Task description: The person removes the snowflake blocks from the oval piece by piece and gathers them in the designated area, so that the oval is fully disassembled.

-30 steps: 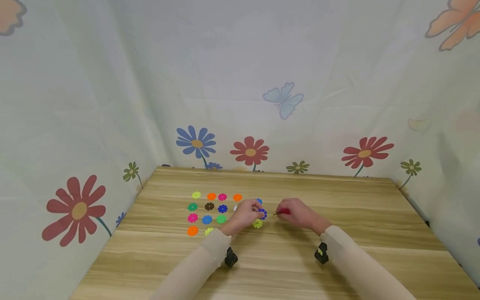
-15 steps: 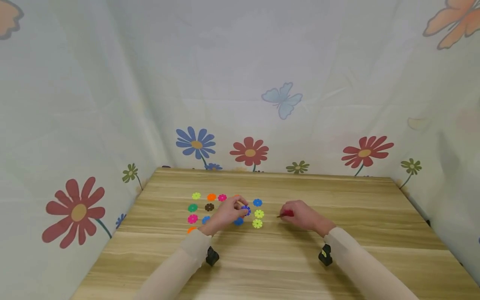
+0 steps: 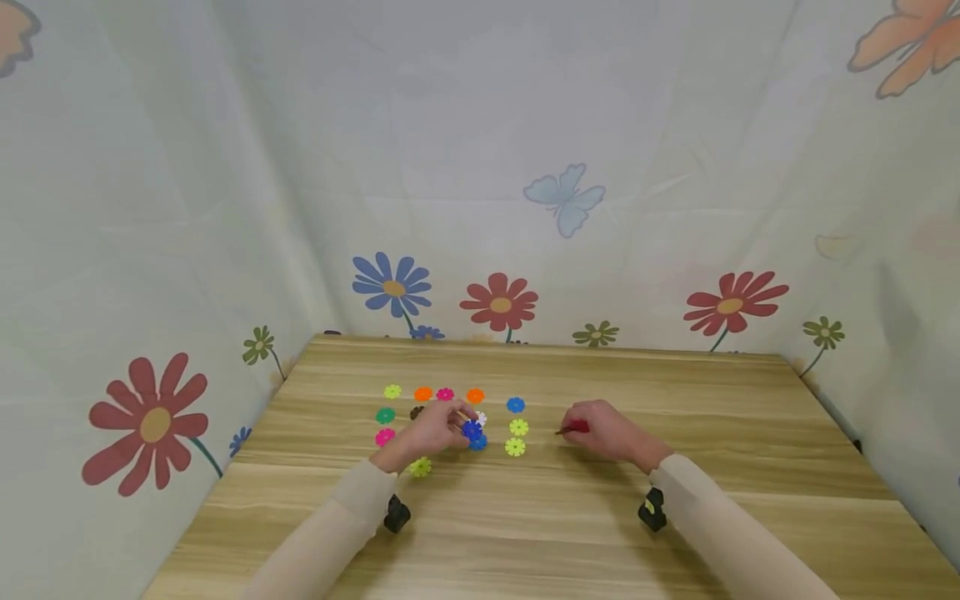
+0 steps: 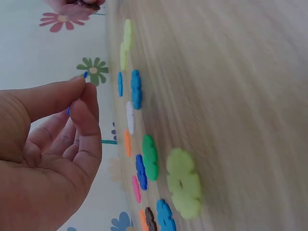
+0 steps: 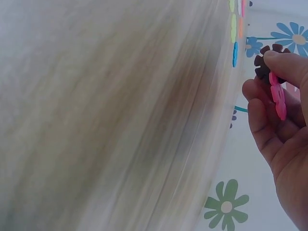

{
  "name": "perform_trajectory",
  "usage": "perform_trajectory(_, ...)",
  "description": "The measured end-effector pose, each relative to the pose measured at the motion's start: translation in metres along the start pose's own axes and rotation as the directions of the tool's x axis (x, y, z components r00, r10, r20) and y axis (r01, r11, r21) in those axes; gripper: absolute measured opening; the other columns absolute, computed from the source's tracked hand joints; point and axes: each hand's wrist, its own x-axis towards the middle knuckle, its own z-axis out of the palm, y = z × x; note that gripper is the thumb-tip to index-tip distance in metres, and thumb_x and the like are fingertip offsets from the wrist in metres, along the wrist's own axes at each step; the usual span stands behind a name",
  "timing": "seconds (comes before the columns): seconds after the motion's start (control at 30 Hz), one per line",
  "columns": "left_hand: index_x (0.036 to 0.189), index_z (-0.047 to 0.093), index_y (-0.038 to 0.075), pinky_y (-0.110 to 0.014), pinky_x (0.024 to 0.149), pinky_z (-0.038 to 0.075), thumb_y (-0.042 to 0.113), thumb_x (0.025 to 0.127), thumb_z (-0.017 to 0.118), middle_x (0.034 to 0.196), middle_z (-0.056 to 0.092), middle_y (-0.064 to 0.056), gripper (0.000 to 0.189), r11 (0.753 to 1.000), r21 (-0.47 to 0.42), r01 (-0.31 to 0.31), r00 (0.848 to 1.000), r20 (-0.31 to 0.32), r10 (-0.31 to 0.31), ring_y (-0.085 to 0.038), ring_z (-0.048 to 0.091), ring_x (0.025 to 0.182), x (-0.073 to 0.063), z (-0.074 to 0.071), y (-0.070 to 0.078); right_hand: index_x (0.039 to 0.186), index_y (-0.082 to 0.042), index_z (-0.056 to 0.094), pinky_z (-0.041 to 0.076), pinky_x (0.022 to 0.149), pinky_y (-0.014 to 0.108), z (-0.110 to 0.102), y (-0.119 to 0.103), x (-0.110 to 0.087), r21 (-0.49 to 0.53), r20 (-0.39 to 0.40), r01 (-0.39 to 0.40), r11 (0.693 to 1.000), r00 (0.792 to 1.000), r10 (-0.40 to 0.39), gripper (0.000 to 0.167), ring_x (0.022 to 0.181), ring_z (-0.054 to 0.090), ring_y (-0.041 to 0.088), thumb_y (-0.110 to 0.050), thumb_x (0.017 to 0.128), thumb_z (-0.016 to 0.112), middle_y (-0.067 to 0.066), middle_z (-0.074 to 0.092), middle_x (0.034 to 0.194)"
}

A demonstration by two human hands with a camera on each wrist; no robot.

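My left hand [image 3: 431, 429] pinches a dark blue notched plastic disc [image 3: 472, 430] between thumb and fingertips, over the right part of a group of loose discs. Below it, a lighter blue disc [image 3: 478, 445] partly shows, with a white disc [image 3: 482, 418] just behind. In the left wrist view only thin blue edges of the held disc show between the fingers. My right hand [image 3: 600, 427], off to the right of the group, grips a brown disc [image 5: 263, 69] with a pink disc [image 5: 278, 100] slotted into it at an angle; the thumb presses the brown one.
Several flat discs lie in rough rows on the wooden table [image 3: 675, 517], among them a yellow disc [image 3: 515, 447], an orange disc [image 3: 476, 396] and a green disc [image 4: 150, 158]. A patterned curtain [image 3: 480, 125] hangs along the table's back and sides.
My left hand has moved left, away from the right hand, carrying the dark blue disc over the group. The right hand has shifted slightly right and still holds the joined discs.
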Motion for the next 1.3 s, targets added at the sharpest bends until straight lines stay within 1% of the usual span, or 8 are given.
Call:
perform_trajectory(0.13, 0.104, 0.062, 0.002, -0.031, 0.073, 0.051, -0.008, 0.078, 0.071, 0.093, 0.058, -0.008, 0.029, 0.997, 0.071, -0.026, 0.999, 0.035, 0.024, -0.019, 0.056, 0.084, -0.006, -0.002, -0.006, 0.088, -0.008, 0.071, 0.050, 0.073, 0.030, 0.000, 0.000, 0.001, -0.002, 0.002, -0.005, 1.000, 1.000, 0.005, 0.005, 0.077, 0.058, 0.006, -0.013, 0.086, 0.070, -0.010, 0.062, 0.085)
perform_trajectory(0.27, 0.104, 0.061, 0.004, -0.030, 0.070, 0.050, -0.006, 0.078, 0.072, 0.091, 0.057, -0.006, 0.030, 0.997, 0.082, -0.001, 0.998, 0.067, -0.004, -0.017, 0.056, 0.080, -0.010, -0.002, -0.011, 0.089, -0.011, 0.071, 0.050, 0.073, 0.029, 0.001, 0.000, 0.002, 0.001, 0.015, -0.023, 1.000, 1.000, 0.023, 0.004, 0.077, 0.057, 0.005, -0.013, 0.086, 0.070, -0.010, 0.062, 0.086)
perform_trajectory(0.4, 0.103, 0.062, 0.007, -0.030, 0.069, 0.050, -0.003, 0.077, 0.074, 0.088, 0.058, -0.004, 0.030, 0.993, 0.120, -0.006, 0.992, 0.124, -0.009, -0.016, 0.057, 0.076, -0.013, -0.003, -0.015, 0.089, -0.011, 0.071, 0.049, 0.072, 0.028, 0.002, 0.001, 0.003, 0.000, 0.017, -0.019, 1.000, 1.000, 0.019, 0.004, 0.076, 0.056, 0.004, -0.013, 0.086, 0.069, -0.010, 0.062, 0.086)
perform_trajectory(0.57, 0.099, 0.065, 0.006, -0.030, 0.068, 0.049, -0.001, 0.073, 0.079, 0.083, 0.059, -0.004, 0.031, 0.982, 0.181, -0.063, 0.981, 0.195, 0.027, -0.015, 0.057, 0.073, -0.017, -0.003, -0.017, 0.088, -0.011, 0.071, 0.049, 0.071, 0.027, 0.003, 0.001, 0.003, 0.001, 0.006, 0.001, 1.000, 1.000, -0.001, 0.005, 0.076, 0.056, 0.003, -0.016, 0.087, 0.069, -0.011, 0.061, 0.085)
perform_trajectory(0.7, 0.098, 0.065, 0.007, -0.029, 0.069, 0.050, -0.001, 0.072, 0.079, 0.082, 0.059, -0.004, 0.030, 0.975, 0.204, -0.084, 0.977, 0.211, 0.039, -0.014, 0.057, 0.073, -0.018, -0.003, -0.020, 0.087, -0.011, 0.071, 0.049, 0.070, 0.027, 0.003, 0.002, 0.004, 0.003, -0.001, 0.012, 1.000, 1.000, -0.012, 0.004, 0.075, 0.056, 0.003, -0.015, 0.086, 0.070, -0.011, 0.061, 0.085)
perform_trajectory(0.93, 0.095, 0.065, 0.005, -0.028, 0.070, 0.049, -0.003, 0.071, 0.078, 0.082, 0.059, -0.001, 0.028, 0.954, 0.247, -0.170, 0.967, 0.228, 0.114, -0.015, 0.056, 0.077, -0.022, -0.006, -0.020, 0.088, -0.011, 0.071, 0.050, 0.074, 0.029, 0.004, 0.000, 0.004, 0.014, 0.013, -0.010, 1.000, 1.000, 0.009, 0.004, 0.078, 0.057, 0.004, -0.015, 0.086, 0.070, -0.012, 0.061, 0.085)
perform_trajectory(1.03, 0.095, 0.066, 0.007, -0.029, 0.072, 0.049, -0.001, 0.071, 0.079, 0.085, 0.060, 0.000, 0.028, 0.948, 0.278, -0.157, 0.972, 0.216, 0.098, -0.016, 0.056, 0.080, -0.022, -0.005, -0.020, 0.088, -0.010, 0.071, 0.050, 0.074, 0.030, 0.005, 0.000, 0.004, 0.020, 0.012, 0.000, 1.000, 1.000, 0.000, 0.005, 0.079, 0.058, 0.004, -0.015, 0.087, 0.070, -0.013, 0.062, 0.085)
perform_trajectory(1.3, 0.096, 0.068, 0.009, -0.033, 0.077, 0.049, 0.001, 0.071, 0.080, 0.089, 0.061, 0.001, 0.030, 0.951, 0.301, -0.076, 0.983, 0.180, 0.021, -0.019, 0.056, 0.085, -0.020, -0.003, -0.021, 0.088, -0.008, 0.071, 0.050, 0.075, 0.031, 0.005, 0.000, 0.004, 0.030, 0.014, 0.026, 0.999, 1.000, -0.026, 0.006, 0.080, 0.059, 0.006, -0.014, 0.086, 0.070, -0.011, 0.063, 0.085)
